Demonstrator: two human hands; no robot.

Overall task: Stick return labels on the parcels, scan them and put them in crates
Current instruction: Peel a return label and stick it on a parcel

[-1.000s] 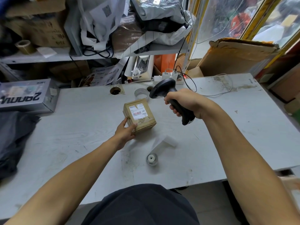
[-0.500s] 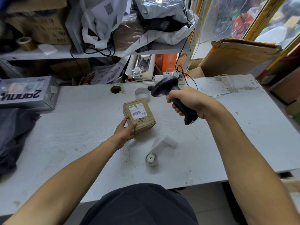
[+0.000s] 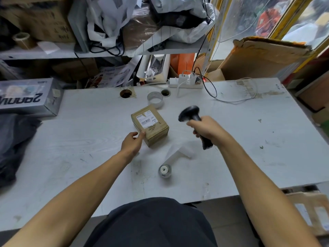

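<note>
Since a moment ago, the scanner (image 3: pixel 194 122) has swung away to the right of the parcel (image 3: pixel 149 124) and now points off it. On the left, the left hand (image 3: pixel 132 142) touches the near corner of the small brown box with thumb and fingertips, not wrapped around it. It sits flat on the white table (image 3: pixel 71 139), label up. It looks light and stiff, so pinching its two sides should lift it. The right hand (image 3: pixel 207 130) grips the scanner's handle tight.
</note>
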